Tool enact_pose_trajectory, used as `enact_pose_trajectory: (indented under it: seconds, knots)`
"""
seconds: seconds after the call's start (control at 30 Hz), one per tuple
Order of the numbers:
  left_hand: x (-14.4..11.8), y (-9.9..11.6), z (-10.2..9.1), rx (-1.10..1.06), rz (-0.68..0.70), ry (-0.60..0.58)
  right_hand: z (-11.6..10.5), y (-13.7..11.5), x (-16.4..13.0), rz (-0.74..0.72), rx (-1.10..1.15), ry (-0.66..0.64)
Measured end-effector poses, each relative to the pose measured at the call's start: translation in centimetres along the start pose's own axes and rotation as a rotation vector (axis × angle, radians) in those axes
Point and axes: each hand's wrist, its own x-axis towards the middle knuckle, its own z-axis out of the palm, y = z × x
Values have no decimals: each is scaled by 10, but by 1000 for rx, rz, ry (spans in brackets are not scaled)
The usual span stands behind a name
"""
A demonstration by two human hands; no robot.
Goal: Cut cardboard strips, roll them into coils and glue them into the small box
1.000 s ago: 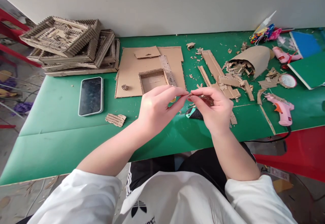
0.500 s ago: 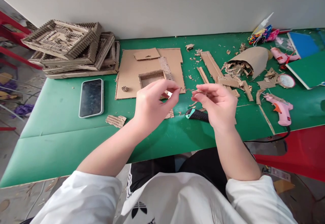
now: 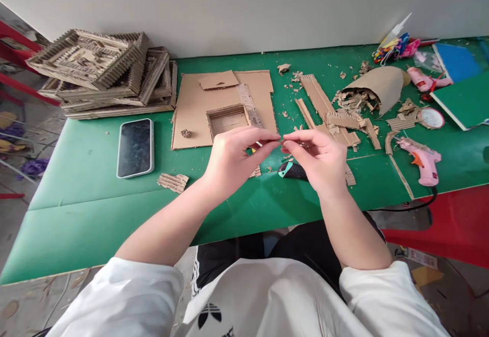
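My left hand point(image 3: 240, 156) and my right hand point(image 3: 321, 159) meet fingertip to fingertip above the table, both closed in a pinch. Between them is a thin cardboard strip point(image 3: 281, 141), mostly hidden by the fingers; a curled brown part shows inside my right hand. Behind my left hand, a small square cardboard frame point(image 3: 209, 123) stands on a flat cardboard sheet point(image 3: 187, 100). A small rolled cardboard coil point(image 3: 186, 133) rests on that sheet's left side. Below my right hand lies a utility knife point(image 3: 292, 170) with a black and teal handle.
Corrugated cardboard frames point(image 3: 103, 72) are stacked at the back left, behind a phone point(image 3: 135, 148). Cardboard strips point(image 3: 319, 97) and scraps litter the right side. A paper cone point(image 3: 382, 90) holds shreds. A pink glue gun point(image 3: 424, 161) lies near the right edge, its cord hanging down.
My hands have come together, closing the gap where a wavy stretch of the strip showed. The right hand moved left and the left hand slightly right. The view shifted a little.
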Motion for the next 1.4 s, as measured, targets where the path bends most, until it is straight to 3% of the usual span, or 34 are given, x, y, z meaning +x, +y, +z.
enact_pose_trajectory:
  seconds: [0.33, 0.57, 1.1, 1.3, 1.4]
  knots:
    - [-3, 4, 4, 104, 104, 39, 6, 5, -5, -137, -118, 74]
    - [-2, 4, 0, 99, 58, 86, 1, 3, -2, -83, -57, 56]
    - [-3, 3, 1, 58, 99, 32, 6, 6, -6, -181, -177, 107]
    - [-1, 3, 1, 76, 60, 96, 4, 8, -3, -100, -75, 63]
    - [0, 3, 0, 70, 21, 128, 1, 10, -1, -111, -81, 109]
